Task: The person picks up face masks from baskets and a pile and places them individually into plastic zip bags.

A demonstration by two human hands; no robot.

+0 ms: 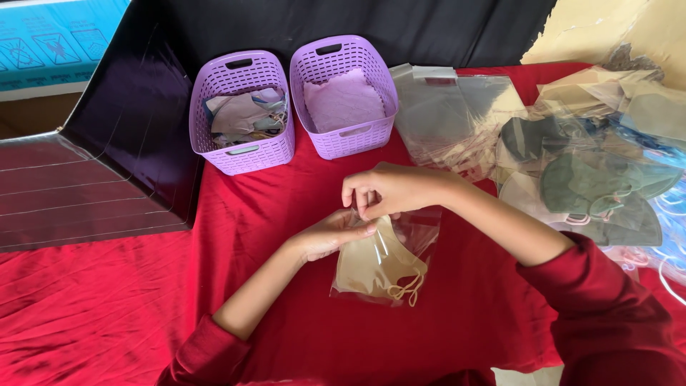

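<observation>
A clear plastic bag (411,239) lies on the red cloth (107,314) with a beige face mask (375,264) inside it, ear loops at the lower end. My left hand (332,234) holds the bag's upper left edge. My right hand (386,189) pinches the top of the bag just above, fingers closed on the plastic. Both arms wear dark red sleeves.
Two purple baskets stand at the back: the left basket (241,154) holds mixed masks, the right basket (343,139) a pink cloth. A stack of empty clear bags (457,114) lies right of them. Bagged green and grey masks (593,186) pile at far right. A black board (128,121) stands left.
</observation>
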